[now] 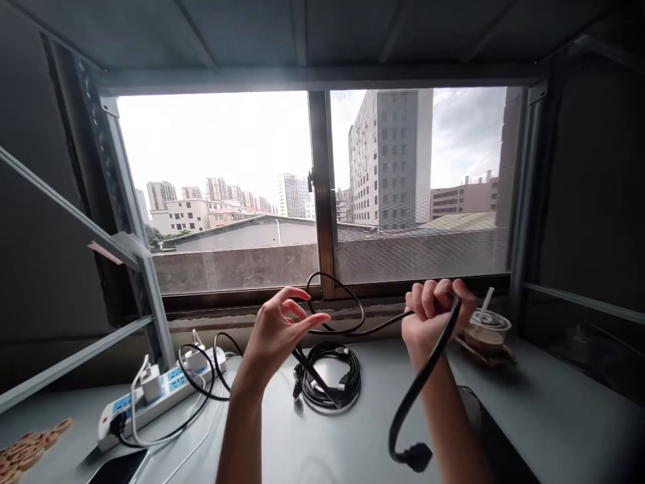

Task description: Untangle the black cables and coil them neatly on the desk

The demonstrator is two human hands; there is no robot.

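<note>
A black power cable (pixel 420 383) runs through my right hand (pixel 437 312), which is closed round it in a fist. Its thick end hangs down in front of my forearm, with a dark plug (pixel 419 457) at the tip. From that fist the cable stretches left in a loose loop (pixel 361 312) to my left hand (pixel 282 319). There the thumb and forefinger are apart, while the other fingers curl round the cable, partly hidden. A black strand (pixel 316 376) hangs below this hand, over a coil of black cables (pixel 355 386) with several connectors on the desk.
A white power strip (pixel 166 403) with plugs and wires stands on the left, near a phone (pixel 121 467) and a brown woven-looking piece (pixel 30 450). A lidded cup (pixel 486 331) sits at right, above a dark flat object (pixel 496 437). Metal shelf posts (pixel 136 222) frame the window.
</note>
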